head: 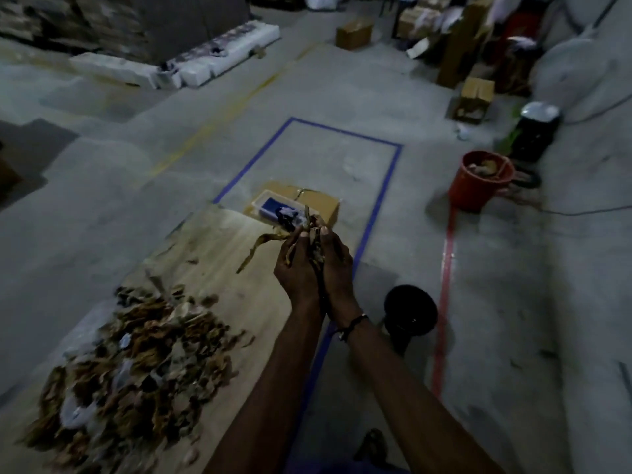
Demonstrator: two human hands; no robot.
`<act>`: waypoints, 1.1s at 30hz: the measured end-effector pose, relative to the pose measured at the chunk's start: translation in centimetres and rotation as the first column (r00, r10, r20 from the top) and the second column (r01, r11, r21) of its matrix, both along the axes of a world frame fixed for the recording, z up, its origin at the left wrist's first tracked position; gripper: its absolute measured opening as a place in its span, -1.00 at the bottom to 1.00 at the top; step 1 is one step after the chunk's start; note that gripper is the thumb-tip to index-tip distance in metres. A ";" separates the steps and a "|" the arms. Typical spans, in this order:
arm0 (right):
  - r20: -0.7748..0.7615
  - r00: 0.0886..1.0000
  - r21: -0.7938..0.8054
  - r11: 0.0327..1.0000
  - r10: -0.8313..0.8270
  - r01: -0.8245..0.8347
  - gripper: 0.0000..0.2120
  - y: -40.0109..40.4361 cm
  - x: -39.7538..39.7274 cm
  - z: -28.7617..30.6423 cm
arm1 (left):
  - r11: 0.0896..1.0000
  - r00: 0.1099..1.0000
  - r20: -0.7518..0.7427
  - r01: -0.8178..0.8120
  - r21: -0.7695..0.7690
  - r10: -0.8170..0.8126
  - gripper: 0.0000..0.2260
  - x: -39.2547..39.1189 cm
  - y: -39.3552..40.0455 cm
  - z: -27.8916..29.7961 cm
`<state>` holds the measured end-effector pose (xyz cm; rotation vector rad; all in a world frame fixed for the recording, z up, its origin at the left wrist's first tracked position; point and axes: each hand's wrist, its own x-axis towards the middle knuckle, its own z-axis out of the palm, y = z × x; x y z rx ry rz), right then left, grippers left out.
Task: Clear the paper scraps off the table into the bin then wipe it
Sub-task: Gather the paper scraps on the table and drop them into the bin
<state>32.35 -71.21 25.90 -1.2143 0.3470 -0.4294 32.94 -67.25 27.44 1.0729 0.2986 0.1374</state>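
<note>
A big heap of brown and grey paper scraps (136,364) covers the near left of the light wooden table (232,254). My left hand (297,268) and my right hand (337,268) are pressed together above the table's right edge, cupping a bunch of brown paper strips (273,242) between them; some strips hang out to the left. A black round bin (410,311) stands on the floor just right of my right wrist. Part of the bunch is hidden between my palms.
Past the table's far end a cardboard box (321,205) carries a clear tray with a blue item (272,206). A red bucket (480,181) stands at the right. Blue tape (386,196) and red tape (444,285) mark the concrete floor. Boxes and white packs line the back.
</note>
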 end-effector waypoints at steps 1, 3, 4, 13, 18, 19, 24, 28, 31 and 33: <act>0.008 1.000 -0.012 1.000 -0.022 0.022 -0.72 -1.9 -0.3 0.0 | 1.000 1.000 -0.004 0.015 -0.002 -0.015 -0.83 -0.4 -1.9 0.2; 0.031 0.998 -0.027 0.998 -0.063 0.064 -0.76 -6.5 -1.0 0.0 | 0.998 0.998 -0.011 0.062 0.008 -0.062 -0.83 -1.0 -6.6 0.1; 0.041 0.995 -0.032 0.995 -0.092 0.094 -0.76 -8.7 -1.5 0.0 | 0.995 0.996 -0.009 0.094 0.017 -0.094 -0.83 -1.4 -8.8 0.0; -0.030 0.966 -0.085 0.963 -0.259 0.255 -0.55 -22.4 -5.2 -2.1 | 0.950 0.959 -0.034 0.282 0.134 -0.280 -0.80 -3.9 -22.4 -2.6; -0.121 0.941 -0.024 0.949 -0.315 0.314 -0.58 -26.8 -4.9 -5.7 | 0.912 0.921 -0.126 0.384 0.144 -0.368 -0.79 -3.1 -27.2 -7.0; -0.140 0.936 -0.005 0.946 -0.323 0.325 -0.58 -27.7 -4.7 -6.5 | 0.905 0.913 -0.148 0.401 0.146 -0.381 -0.80 -2.7 -28.2 -7.9; -0.249 0.897 0.048 0.921 -0.364 0.387 -0.61 -32.4 -2.9 -11.8 | 0.888 0.875 -0.258 0.448 0.106 -0.411 -0.80 -0.6 -33.4 -12.0; -0.366 0.843 0.140 0.872 -0.395 0.469 -0.67 -36.1 -1.6 -15.7 | 0.849 0.815 -0.356 0.519 0.096 -0.458 -0.79 1.2 -37.4 -15.9; -0.461 0.786 0.123 0.847 -0.412 0.517 -0.55 -38.3 -0.2 -19.0 | 0.834 0.757 -0.453 0.549 0.049 -0.472 -0.81 2.6 -39.7 -19.8; -0.543 0.735 0.109 0.835 -0.405 0.540 -0.40 -39.8 0.7 -21.7 | 0.821 0.715 -0.513 0.570 0.036 -0.474 -0.82 3.5 -41.3 -23.0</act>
